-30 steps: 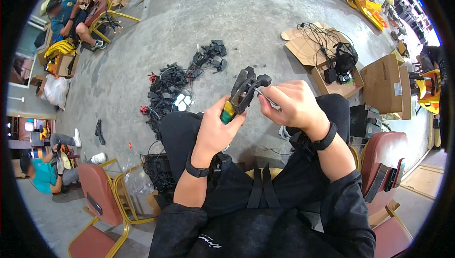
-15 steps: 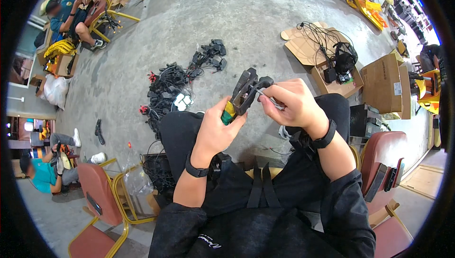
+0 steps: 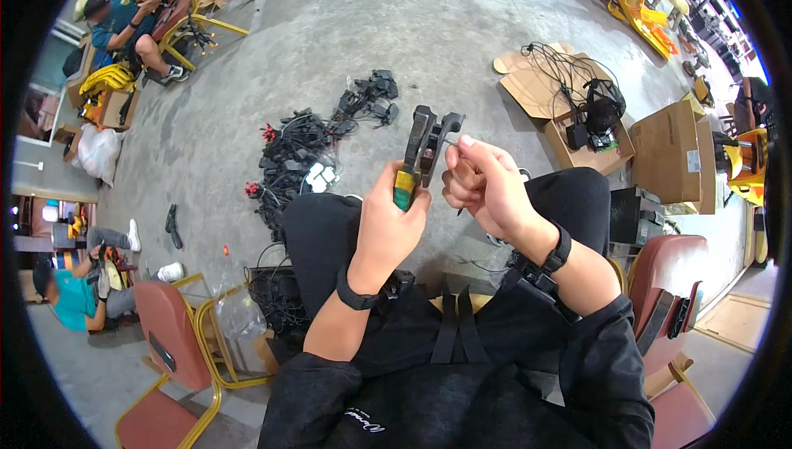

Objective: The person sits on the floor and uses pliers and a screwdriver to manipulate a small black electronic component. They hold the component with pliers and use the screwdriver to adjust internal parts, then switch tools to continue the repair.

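My left hand (image 3: 388, 216) is closed around a black hinged piece (image 3: 422, 139) with a curved lever-like arm. A yellow and green section (image 3: 403, 189) shows between my fingers; whether it is a separate tool's handle I cannot tell. The black piece stands nearly upright above my lap. Beside it, my right hand (image 3: 488, 183) is curled shut, thumb and fingers pinching a thin grey rod-like piece (image 3: 450, 143) that reaches toward the curved arm. A short dark end pokes out below my right fingers. Black bands circle both wrists.
Ahead on the concrete floor lies a heap of black cables and adapters (image 3: 293, 156). To the right are an open carton (image 3: 577, 139) holding cables, a large cardboard box (image 3: 667, 152) and red chairs (image 3: 672, 263). Another red chair (image 3: 173, 333) stands left. Two people sit at the far left.
My left hand has turned the black piece more upright. My right hand has lowered slightly and rolled, its fingers curling more tightly around the thin grey piece.
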A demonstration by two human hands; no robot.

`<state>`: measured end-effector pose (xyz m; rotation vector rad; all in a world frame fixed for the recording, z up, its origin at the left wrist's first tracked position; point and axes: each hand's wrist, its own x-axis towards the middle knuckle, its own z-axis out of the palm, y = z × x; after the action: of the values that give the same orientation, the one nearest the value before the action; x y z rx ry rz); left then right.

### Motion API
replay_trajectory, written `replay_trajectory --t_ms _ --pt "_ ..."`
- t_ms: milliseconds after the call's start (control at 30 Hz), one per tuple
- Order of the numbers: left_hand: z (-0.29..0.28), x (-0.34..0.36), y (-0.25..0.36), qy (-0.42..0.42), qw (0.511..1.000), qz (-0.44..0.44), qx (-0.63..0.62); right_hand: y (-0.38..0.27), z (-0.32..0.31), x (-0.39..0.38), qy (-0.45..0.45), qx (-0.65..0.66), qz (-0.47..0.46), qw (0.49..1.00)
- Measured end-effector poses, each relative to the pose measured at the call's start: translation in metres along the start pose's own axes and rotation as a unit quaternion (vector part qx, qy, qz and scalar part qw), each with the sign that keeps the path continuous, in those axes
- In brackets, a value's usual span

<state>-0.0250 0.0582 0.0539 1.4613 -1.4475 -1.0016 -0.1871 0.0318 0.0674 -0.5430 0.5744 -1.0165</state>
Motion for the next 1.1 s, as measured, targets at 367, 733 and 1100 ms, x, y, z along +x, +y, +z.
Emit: replay_trajectory --t_ms 367,733,1100 --pt "-0.005 0.002 -0.012 -0.060 0.990 -0.062 -0.115 -0.019 0.003 -0.006 0.017 -0.354 -0.099 0.930" --pt "-0.008 0.001 0.001 -0.110 0.963 -0.117 -0.214 -0.028 -0.002 -0.005 -0.025 -0.669 -0.368 0.645" --pt "-0.008 0.002 -0.008 -0.086 0.988 -0.061 -0.111 -0.035 -0.003 -0.003 -0.033 -0.698 -0.377 0.608"
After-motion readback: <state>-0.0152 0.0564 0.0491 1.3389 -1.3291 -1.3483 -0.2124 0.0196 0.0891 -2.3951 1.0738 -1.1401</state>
